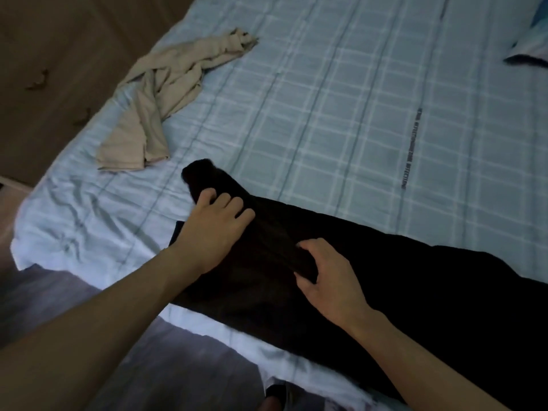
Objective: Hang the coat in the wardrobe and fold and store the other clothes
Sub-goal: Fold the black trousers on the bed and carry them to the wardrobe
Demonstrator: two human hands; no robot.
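Observation:
A black garment [400, 292] lies spread along the near edge of the bed, running from the middle to the lower right. My left hand [212, 229] rests on its far left end, fingers curled into the dark cloth. A fold near the garment's middle is pinched between the thumb and fingers of my right hand [329, 277]. A crumpled beige garment [157, 99] lies by itself at the bed's far left, apart from both hands.
The bed [341, 114] is covered with a light blue checked sheet. A brown wooden wardrobe front [59, 69] stands at the upper left. Part of a pillow [530, 46] shows at the upper right. Dark floor [166, 366] lies below the bed's edge.

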